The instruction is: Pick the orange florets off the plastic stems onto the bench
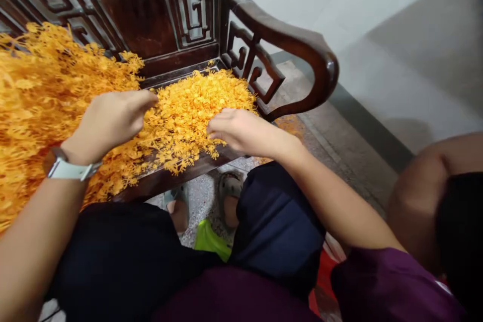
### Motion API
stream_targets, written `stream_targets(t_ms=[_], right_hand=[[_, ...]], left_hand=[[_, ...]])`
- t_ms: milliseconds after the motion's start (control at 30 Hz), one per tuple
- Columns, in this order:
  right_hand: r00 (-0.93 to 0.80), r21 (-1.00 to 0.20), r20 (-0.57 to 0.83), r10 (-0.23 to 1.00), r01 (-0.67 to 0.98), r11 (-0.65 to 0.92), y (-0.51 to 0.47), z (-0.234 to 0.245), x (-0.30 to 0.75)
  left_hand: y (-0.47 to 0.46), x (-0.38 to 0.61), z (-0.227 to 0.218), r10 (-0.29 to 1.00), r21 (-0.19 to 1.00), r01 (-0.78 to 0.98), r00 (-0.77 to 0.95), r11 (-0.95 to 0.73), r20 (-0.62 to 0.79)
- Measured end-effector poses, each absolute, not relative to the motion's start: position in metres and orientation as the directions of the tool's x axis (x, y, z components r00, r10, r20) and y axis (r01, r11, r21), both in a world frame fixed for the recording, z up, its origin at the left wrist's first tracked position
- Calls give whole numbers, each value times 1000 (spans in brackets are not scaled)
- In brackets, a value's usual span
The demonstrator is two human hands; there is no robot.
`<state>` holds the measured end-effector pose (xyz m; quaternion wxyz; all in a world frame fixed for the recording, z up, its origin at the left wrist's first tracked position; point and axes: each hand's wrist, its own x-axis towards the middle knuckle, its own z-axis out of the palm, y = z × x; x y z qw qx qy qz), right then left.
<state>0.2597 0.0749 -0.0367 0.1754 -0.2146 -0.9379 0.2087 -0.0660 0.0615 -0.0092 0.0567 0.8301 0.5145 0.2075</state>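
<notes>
A large heap of orange plastic flower sprays (pixel 56 80) covers the left of a dark wooden bench. To its right lies a lower pile of small loose orange plastic blossoms (pixel 204 95). My left hand (pixel 116 115), with a watch on the wrist, is between the two piles. Its fingers are curled closed, and what they may hold is hidden. My right hand (pixel 241 131) reaches over the near right edge of the loose pile. Those fingers lie together and bend down toward the blossoms; whether anything is in them does not show.
The bench's carved armrest (pixel 290 45) curves up on the right, and its latticed back (pixel 132 5) stands behind the piles. Orange bits lie on the floor (pixel 290 126) beyond the armrest. A bright green object (pixel 209 241) is between my feet. Another person's limb (pixel 418 196) is at right.
</notes>
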Motion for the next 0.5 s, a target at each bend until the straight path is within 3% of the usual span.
stream_targets(t_ms=[33,67,167,267,400,500], right_hand=[[-813,-512,276,512,327,795,79,-38,257],[-769,-562,320,554,316,764,84,-40,252],[-571,-749,423,704,217,626,104,-50,234],[-445,-869,387,808,117,481,123,-67,218],[-521,-929,259,813,95,357,125,-76,200],[-636,-930,293,714,-15,368,109,-66,182]], left_hand=[[64,-69,-11,875,232,857,394,-461,283],[67,-71,-11,880,240,862,376,-447,291],[70,-64,-9,913,557,734,229,-389,336],[73,-54,-3,937,808,486,74,-334,343],[74,-41,4,957,924,259,8,-283,291],[70,-27,10,978,972,117,5,-205,206]])
